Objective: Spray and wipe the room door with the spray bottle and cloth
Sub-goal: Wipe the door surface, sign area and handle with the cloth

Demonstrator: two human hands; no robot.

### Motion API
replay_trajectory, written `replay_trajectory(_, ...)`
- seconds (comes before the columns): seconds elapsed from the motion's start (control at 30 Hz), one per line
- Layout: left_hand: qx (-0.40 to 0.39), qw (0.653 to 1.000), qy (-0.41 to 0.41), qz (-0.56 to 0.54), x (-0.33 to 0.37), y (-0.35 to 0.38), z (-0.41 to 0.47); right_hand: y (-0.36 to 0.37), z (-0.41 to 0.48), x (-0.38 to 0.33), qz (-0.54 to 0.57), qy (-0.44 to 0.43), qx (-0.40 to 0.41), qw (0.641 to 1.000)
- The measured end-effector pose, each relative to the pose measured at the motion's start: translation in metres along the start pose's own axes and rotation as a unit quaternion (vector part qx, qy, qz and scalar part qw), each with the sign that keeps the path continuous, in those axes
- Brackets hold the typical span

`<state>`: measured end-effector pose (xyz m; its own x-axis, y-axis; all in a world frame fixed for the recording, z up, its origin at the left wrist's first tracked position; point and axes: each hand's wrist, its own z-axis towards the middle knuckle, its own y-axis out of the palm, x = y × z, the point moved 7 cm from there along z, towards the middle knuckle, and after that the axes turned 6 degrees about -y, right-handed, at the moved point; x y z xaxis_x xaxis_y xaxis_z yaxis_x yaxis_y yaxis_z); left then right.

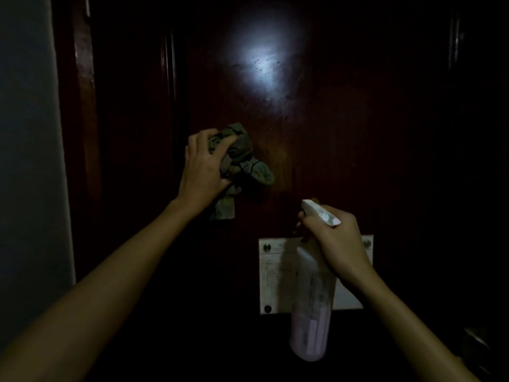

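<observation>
Holding the cloth (239, 158) against the door (316, 150), the left hand (202, 168) has its fingers curled around a scrunched-up bunch of it. The thumb and fingers pinch the cloth so it does not slip. Some of the cloth hangs loose below the hand. A bunched cloth makes a thick pad, and that is good for rubbing.

The right hand (334, 244) is closed around the neck of the bottle (312, 307). The white spray head sticks out above the fist and points up at the door. One finger seems to sit at the front where the trigger is, but it is too dark to be sure. The long bottle hangs down below the hand, in front of a white sign (271, 282) that is screwed to the door. The bottle is held a little back from the wood, I think so the spray can spread out.

A bright light shines on the door above the cloth. Small drops and streaks show there, so that part looks wet. My guess is that the cloth needs to go up to that spot to wipe it. The wall (27, 161) on the left is pale.
</observation>
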<state>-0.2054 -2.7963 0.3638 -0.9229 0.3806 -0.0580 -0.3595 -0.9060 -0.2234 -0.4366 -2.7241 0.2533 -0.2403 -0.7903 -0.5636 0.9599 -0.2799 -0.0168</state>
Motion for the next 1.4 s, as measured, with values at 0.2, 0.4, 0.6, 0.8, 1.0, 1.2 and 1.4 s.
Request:
replay_trajectory(0.2, -0.024, 1.000, 0.008, 0.001, 0.011, 0.008, -0.052, -0.005, -0.037, 0.026, -0.023, 0.044, -0.003, 0.999)
replay_trajectory(0.4, -0.107, 0.993, 0.041, 0.028, 0.027, 0.038, -0.159, 0.012, -0.075, 0.052, -0.031, 0.075, -0.009, 0.997)
replay_trajectory(0.6, -0.201, 0.977, 0.036, 0.059, 0.050, 0.069, -0.277, 0.021, -0.087, 0.051, -0.033, 0.077, -0.015, 0.996)
replay_trajectory(0.8, -0.221, 0.968, 0.099, 0.059, 0.049, 0.078, -0.296, 0.012, -0.088, 0.044, -0.039, 0.065, -0.007, 0.997)
replay_trajectory(1.0, -0.160, 0.979, 0.112, 0.056, 0.039, 0.059, -0.223, -0.006, -0.080, 0.038, -0.051, 0.069, -0.004, 0.996)
replay_trajectory(1.2, -0.025, 0.995, -0.091, -0.011, 0.038, 0.020, -0.053, -0.029, -0.052, 0.025, -0.063, 0.047, 0.016, 0.997)
replay_trajectory(1.4, 0.031, 0.994, -0.097, -0.034, 0.097, 0.028, 0.054, -0.078, -0.035, 0.025, -0.065, 0.058, 0.054, 0.995)
